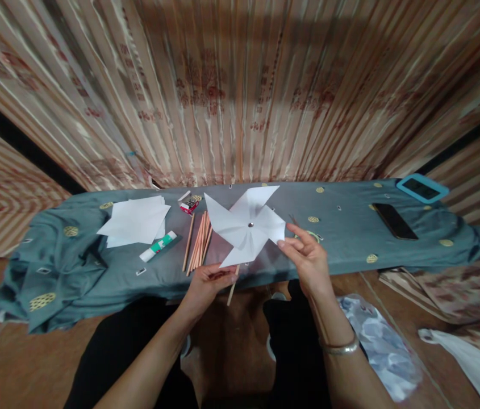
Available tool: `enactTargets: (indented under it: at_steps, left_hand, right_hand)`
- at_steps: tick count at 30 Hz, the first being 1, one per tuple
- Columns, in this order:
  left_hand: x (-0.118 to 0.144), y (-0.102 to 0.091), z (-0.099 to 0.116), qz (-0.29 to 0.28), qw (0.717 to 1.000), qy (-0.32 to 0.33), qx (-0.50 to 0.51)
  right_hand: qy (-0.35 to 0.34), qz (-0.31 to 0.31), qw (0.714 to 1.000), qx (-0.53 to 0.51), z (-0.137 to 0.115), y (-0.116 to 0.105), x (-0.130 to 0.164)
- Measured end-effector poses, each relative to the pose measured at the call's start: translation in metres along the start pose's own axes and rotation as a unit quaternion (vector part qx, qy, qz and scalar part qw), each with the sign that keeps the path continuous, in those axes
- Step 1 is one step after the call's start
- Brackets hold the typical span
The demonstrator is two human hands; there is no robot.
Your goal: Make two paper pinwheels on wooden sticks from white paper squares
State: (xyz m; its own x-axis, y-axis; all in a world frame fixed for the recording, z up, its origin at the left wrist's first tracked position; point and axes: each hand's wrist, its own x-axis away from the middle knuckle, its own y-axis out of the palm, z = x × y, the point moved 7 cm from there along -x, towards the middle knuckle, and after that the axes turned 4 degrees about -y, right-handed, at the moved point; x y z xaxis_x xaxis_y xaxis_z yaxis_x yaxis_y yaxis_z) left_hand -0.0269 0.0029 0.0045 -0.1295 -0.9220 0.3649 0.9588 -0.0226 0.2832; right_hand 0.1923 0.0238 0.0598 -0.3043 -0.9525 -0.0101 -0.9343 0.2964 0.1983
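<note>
A person is sitting at the cloth-covered table (346,244), and a white paper pinwheel (246,241) is facing up from between the two hands, over the middle of the table. Its stick (232,292) is poking out below, past the near edge. The left hand (206,287) is pinching that stick close under the paper, while the right hand (308,264), with a bracelet (342,346) circling its wrist, is grasping the tip of one blade between thumb and fingers.

Just left of the pinwheel, thin wooden sticks (200,244) are lying in a bunch, and a small red box (188,203) is sitting behind them. Farther left, a glue stick (158,246) is resting beside stacked white paper (134,220). Over on the right, a dark phone (394,221) is lying near a blue-framed tablet (422,188). A striped curtain (240,102) is hanging behind everything.
</note>
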Motion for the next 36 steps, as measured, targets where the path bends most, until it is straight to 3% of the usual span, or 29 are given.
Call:
enactTargets:
  at_steps: [14, 19, 29, 36]
  left_hand:
    - [0.002, 0.003, 0.008, 0.021, 0.999, 0.029, -0.025]
    - [0.001, 0.003, 0.007, 0.028, 0.999, 0.031, -0.008]
    - [-0.002, 0.001, 0.003, 0.046, 0.997, 0.043, 0.035]
    - [-0.001, -0.005, 0.009, 0.06, 0.997, 0.047, 0.017]
  right_hand:
    - [0.099, -0.14, 0.983, -0.072, 0.021, 0.047, 0.025]
    - [0.113, -0.156, 0.975, -0.112, 0.023, 0.063, 0.034]
    - [0.071, -0.156, 0.976, -0.132, 0.02, 0.086, 0.042]
    - [0.073, -0.165, 0.981, -0.069, 0.019, 0.082, 0.036]
